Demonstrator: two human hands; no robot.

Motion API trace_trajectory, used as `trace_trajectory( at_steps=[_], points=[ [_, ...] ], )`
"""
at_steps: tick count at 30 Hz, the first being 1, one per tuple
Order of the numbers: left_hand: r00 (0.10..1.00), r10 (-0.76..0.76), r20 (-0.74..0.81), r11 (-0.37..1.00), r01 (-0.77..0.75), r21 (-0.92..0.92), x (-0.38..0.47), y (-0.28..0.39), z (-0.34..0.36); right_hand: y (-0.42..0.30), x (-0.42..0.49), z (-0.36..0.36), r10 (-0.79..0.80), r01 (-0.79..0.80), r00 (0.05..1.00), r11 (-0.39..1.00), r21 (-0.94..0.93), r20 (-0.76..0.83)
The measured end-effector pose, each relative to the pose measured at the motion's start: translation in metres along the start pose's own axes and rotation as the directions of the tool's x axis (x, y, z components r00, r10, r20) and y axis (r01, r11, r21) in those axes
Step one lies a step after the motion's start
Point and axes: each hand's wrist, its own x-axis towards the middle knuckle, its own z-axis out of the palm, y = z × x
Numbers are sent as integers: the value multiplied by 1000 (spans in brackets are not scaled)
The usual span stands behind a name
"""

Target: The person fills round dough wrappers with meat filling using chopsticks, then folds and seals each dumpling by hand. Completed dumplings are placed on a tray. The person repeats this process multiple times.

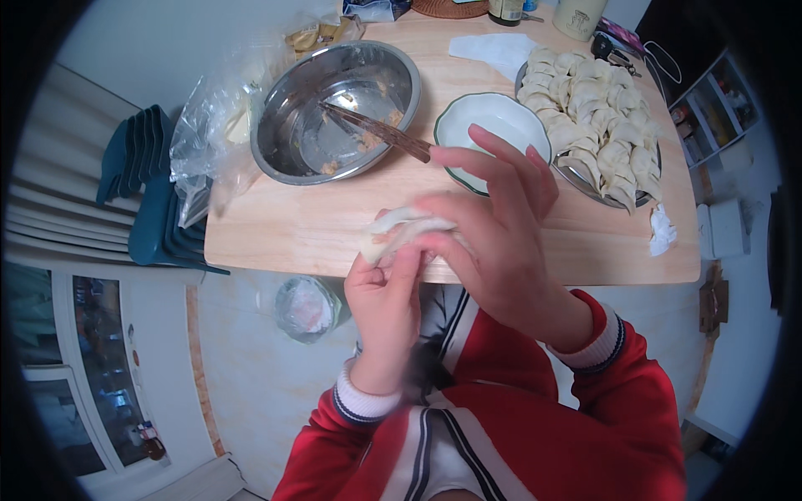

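Observation:
Near the table's front edge, my left hand [388,294] supports a folded dumpling wrapper [401,233] with some filling showing inside it. Thumb and index finger of my right hand [507,244] pinch the wrapper's upper right part; its other fingers are raised over a white bowl with a green rim [495,119]. Behind my hands a steel basin [276,150] holds remnants of filling, and wooden chopsticks [382,130] lean across its rim. At the right, a metal tray [648,197] is piled with folded dumplings [595,113].
Clear plastic bags [210,131] lie left of the basin. A crumpled tissue [661,230] rests at the table's [301,232] right edge. Stacked teal chairs [150,213] stand at the left, a lined waste bin [307,310] below the table. A bottle [505,11] and keys [617,56] are at the back.

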Motion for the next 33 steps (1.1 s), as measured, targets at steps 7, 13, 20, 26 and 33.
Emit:
trace_trajectory(
  at_steps=[7, 13, 20, 26, 33],
  points=[
    [995, 89, -34, 996, -90, -9, 3, 11, -4, -2, -16, 2, 230, -214, 968, 966, 147, -102],
    [995, 96, 13, 995, -96, 8, 1, 6, 7, 4, -23, 8, 260, -230, 954, 954, 193, -147],
    [999, 45, -7, 999, -45, 31, 1, 2, 12, 8, -24, 9, 231, -199, 962, 959, 203, -147],
    [999, 38, 10, 998, -39, 51, 5, 2, 16, 11, -28, 9, 240, -195, 961, 942, 274, -139],
    [998, 64, 28, 997, -66, 42, 3, 3, 17, 3, -28, 4, 496, -398, 868, 708, 583, -10]
  ],
)
